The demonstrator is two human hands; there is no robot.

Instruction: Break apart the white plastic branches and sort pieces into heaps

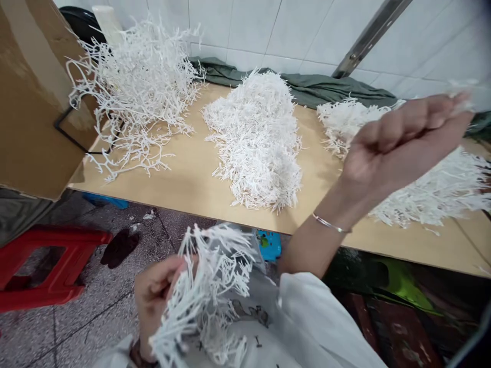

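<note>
Near my lap, my left hand (155, 286) is closed around a bunch of white branched strands (207, 286), which look like plastic twigs or coral. The bunch fans out to the right and hangs down in front of my clothes. My right hand (399, 133) is raised over the right side of the table, its fingers pinched together. A small whitish piece (462, 87), blurred, shows at the fingertips. Below and behind this hand lies a pile of white strands (433, 189), partly hidden by my hand and forearm.
On the tan tabletop (172, 189) stand a dense middle heap of short white pieces (261, 138) and a taller tangle of long branches (141, 82). A cardboard box (34, 102) borders the left. Green cloth (318, 89) lies along the tiled wall. A red stool (65, 260) stands on the floor.
</note>
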